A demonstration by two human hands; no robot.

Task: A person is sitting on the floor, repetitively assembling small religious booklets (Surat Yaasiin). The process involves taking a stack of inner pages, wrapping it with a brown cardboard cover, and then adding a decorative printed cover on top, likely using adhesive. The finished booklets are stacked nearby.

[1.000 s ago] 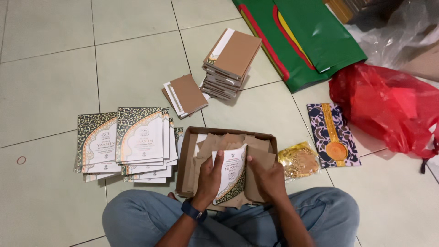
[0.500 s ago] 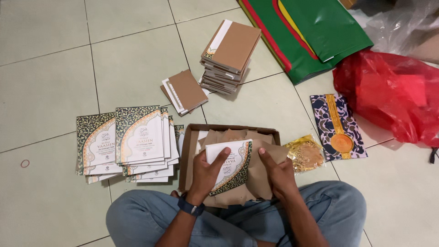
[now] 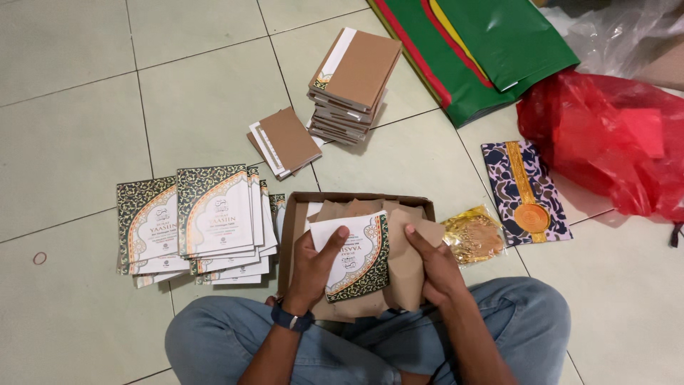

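Compared with the earlier frames, the patterned booklet [image 3: 355, 257] has tipped from nearly upright to a slant and sunk lower against the brown paper cover [image 3: 405, 260]; both hands have drawn closer together over the shallow cardboard box [image 3: 296, 214] that rests on the person's lap. Left hand [image 3: 313, 267]: fingers clamped on the booklet's left edge, thumb across its pale front. Right hand [image 3: 436, 269]: fingers closed on the brown cover, thumb pressing its upper edge just beside the booklet's dark ornamented border. Judging from this posture, the booklet is partway into, or being matched to, the brown cover, and the wrapping of this copy is not yet finished.

On the floor left of the box lie two fanned stacks of like booklets [image 3: 199, 221], uncovered. Farther off stand a small stack [image 3: 285, 141] and a taller stack [image 3: 354, 82] of brown-covered copies. Right of the box lie a gold foil packet [image 3: 472, 235] and a blue patterned card with a gold seal [image 3: 526, 192]; beyond these, a red plastic bag [image 3: 605, 142] and folded green sheets [image 3: 491, 43].
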